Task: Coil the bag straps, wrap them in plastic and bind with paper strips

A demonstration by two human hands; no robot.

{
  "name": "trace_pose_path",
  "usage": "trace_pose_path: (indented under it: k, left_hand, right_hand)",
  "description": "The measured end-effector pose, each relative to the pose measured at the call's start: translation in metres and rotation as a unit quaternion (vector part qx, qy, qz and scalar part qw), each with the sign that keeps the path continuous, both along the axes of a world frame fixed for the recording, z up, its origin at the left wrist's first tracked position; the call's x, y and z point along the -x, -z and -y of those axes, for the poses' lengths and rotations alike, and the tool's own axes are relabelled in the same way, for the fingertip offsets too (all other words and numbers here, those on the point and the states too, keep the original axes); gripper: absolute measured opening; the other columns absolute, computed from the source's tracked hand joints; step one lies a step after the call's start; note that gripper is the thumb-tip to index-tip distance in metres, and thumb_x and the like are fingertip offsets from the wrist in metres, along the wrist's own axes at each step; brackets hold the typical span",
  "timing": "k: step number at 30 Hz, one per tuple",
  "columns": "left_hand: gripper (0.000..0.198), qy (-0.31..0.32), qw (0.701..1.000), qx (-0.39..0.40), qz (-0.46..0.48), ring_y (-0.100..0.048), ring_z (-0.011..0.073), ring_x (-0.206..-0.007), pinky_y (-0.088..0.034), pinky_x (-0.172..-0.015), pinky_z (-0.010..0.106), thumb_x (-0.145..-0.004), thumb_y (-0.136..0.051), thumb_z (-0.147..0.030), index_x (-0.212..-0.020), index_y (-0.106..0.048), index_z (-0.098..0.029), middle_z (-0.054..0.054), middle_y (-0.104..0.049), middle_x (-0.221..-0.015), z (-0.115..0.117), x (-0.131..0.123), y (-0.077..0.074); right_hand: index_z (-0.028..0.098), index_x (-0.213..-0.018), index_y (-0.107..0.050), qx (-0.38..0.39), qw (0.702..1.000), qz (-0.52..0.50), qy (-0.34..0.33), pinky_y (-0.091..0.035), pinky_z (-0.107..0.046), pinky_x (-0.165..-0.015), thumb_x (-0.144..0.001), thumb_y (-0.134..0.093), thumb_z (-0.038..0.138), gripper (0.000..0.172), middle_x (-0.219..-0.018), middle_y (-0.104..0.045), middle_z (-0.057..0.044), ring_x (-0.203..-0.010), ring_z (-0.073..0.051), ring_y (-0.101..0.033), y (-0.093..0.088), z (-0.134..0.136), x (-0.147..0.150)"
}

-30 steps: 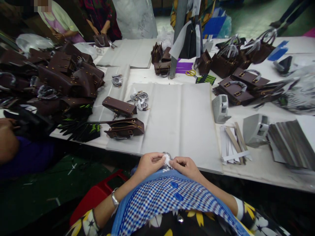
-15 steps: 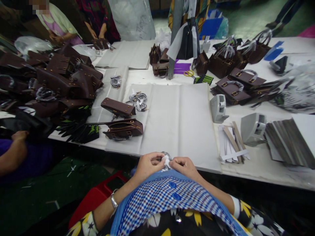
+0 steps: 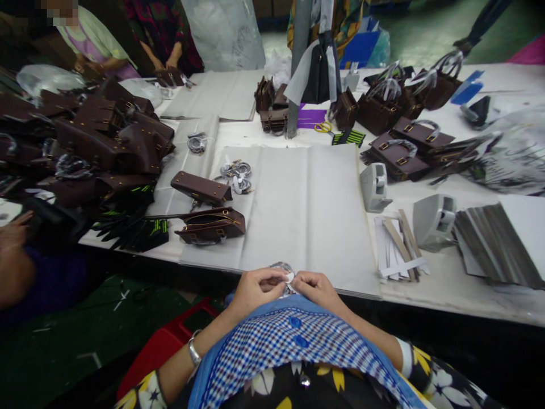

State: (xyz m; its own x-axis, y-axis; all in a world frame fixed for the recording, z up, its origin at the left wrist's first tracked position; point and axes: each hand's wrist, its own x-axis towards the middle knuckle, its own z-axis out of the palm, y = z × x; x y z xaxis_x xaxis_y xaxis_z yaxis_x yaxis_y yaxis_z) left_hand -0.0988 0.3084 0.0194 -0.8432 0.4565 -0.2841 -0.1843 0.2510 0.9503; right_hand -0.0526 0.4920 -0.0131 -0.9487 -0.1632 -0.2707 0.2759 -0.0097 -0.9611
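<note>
My left hand (image 3: 260,289) and my right hand (image 3: 314,286) meet at the table's front edge, close to my apron. Between them is a coiled bag strap (image 3: 282,266) in clear plastic, mostly hidden by my fingers. A small white wrapping piece (image 3: 290,277) on it is pinched by the fingers of both hands. Beyond my left hand, a brown handbag (image 3: 213,227) lies with its zip top undone. Behind it is a second brown handbag (image 3: 201,187) on its side, beside several wrapped coiled straps (image 3: 237,173).
Brown handbags (image 3: 97,136) are heaped at the left, near a co-worker's hand (image 3: 17,230). Grey sheets (image 3: 327,216) cover the table in front of me. Two tape dispensers (image 3: 374,187) and paper strips (image 3: 400,250) lie at the right. A post (image 3: 293,68) stands beyond.
My left fingers have shifted and extended over the white piece, which now shows less. My right hand keeps its pinch. At the left, the co-worker's hand has moved leftward.
</note>
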Motion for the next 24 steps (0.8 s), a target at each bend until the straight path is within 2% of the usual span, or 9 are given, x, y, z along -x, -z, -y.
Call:
trace_pose_path:
  k: [4,8,10,13,24]
  left_hand:
    - [0.014,-0.004,0.999,-0.037,0.019,-0.069,0.0232,-0.101,-0.054,-0.091,0.028,-0.074,-0.071,-0.022,-0.084,-0.076,-0.014,0.011,-0.074,-0.107,0.001,0.002,0.002]
    - [0.027,-0.066,0.99,-0.069,0.101,-0.071,0.0164,-0.076,-0.057,-0.071,0.024,-0.078,-0.069,-0.034,-0.097,-0.072,-0.015,0.009,-0.077,-0.093,-0.003,0.006,0.008]
    - [0.034,-0.089,0.983,-0.072,0.144,-0.069,0.0136,-0.067,-0.055,-0.063,0.021,-0.074,-0.074,-0.035,-0.101,-0.069,-0.015,0.008,-0.076,-0.088,-0.005,0.009,0.011]
    - [0.042,-0.08,0.981,-0.066,0.167,-0.068,0.0128,-0.067,-0.052,-0.062,0.019,-0.068,-0.08,-0.031,-0.103,-0.067,-0.013,0.007,-0.076,-0.083,-0.007,0.014,0.014]
    - [0.046,-0.026,0.983,-0.043,0.174,-0.065,0.0114,-0.065,-0.049,-0.062,0.021,-0.064,-0.082,-0.03,-0.103,-0.067,-0.012,0.004,-0.073,-0.08,-0.004,0.018,0.01]
  right_hand:
    - [0.016,-0.064,-0.055,-0.033,0.999,-0.017,-0.003,-0.033,-0.024,-0.059,-0.085,-0.057,0.051,0.042,-0.062,-0.046,0.002,-0.062,-0.011,-0.042,-0.001,0.0,0.002]
    - [0.016,-0.066,-0.057,-0.065,0.998,-0.014,-0.006,-0.034,-0.024,-0.059,-0.086,-0.056,0.052,0.042,-0.063,-0.048,0.002,-0.062,-0.012,-0.043,-0.001,0.001,0.004]
    - [0.016,-0.066,-0.057,-0.074,0.997,-0.016,-0.009,-0.034,-0.024,-0.058,-0.086,-0.055,0.053,0.042,-0.062,-0.048,0.002,-0.062,-0.012,-0.043,-0.001,0.001,0.004]
    - [0.016,-0.066,-0.056,-0.083,0.996,-0.018,-0.017,-0.034,-0.024,-0.058,-0.086,-0.054,0.053,0.043,-0.062,-0.048,0.001,-0.062,-0.012,-0.044,-0.001,0.001,0.005]
    - [0.017,-0.06,-0.049,-0.087,0.994,0.014,-0.06,-0.027,-0.023,-0.051,-0.082,-0.056,0.054,0.044,-0.056,-0.038,0.005,-0.054,-0.009,-0.036,-0.003,-0.002,0.014]
